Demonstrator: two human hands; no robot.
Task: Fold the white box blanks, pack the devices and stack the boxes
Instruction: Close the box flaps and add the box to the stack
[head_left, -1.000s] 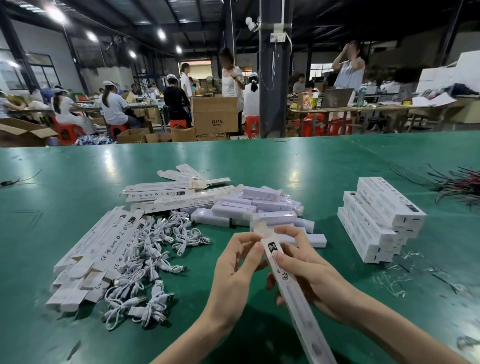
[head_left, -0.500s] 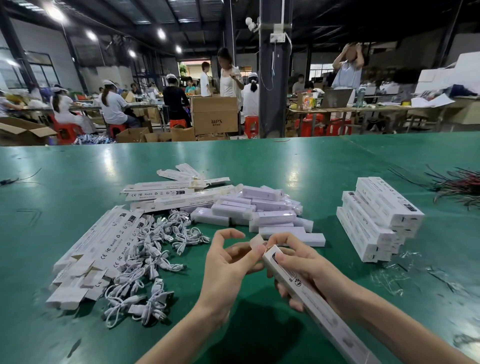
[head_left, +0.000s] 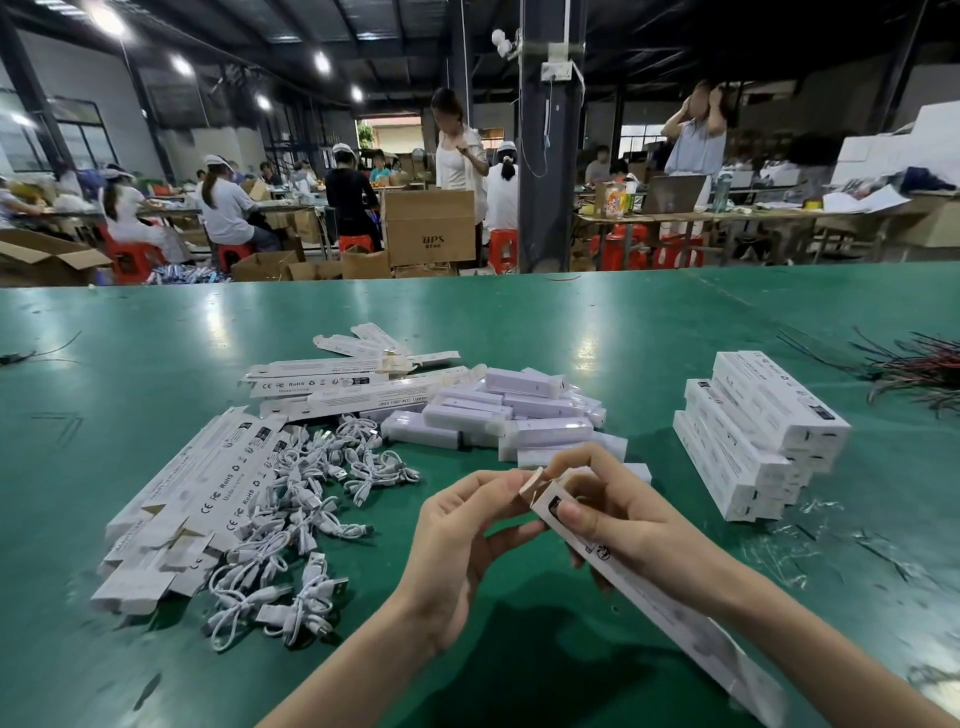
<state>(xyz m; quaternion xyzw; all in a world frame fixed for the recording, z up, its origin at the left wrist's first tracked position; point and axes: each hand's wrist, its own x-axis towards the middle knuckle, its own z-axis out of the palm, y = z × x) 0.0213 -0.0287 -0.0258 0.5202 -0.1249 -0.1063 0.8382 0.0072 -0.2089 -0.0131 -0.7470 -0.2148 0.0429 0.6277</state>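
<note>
evidently mid-fold: the right grip (head_left: 626, 525) clasps the white box (head_left: 675, 618) over the bench (head_left: 156, 322), its far end offered so the left grip (head_left: 452, 551), pinching the end flap (head_left: 532, 480), can tuck it shut.

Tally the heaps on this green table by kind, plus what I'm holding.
Flat white cardboard blank heaps: 2
White USB cable heap: 1
Pale lilac device heap: 1
Finished white box stack: 1
Dark wire tangle: 1
Held long white box: 1
Total: 7
</note>
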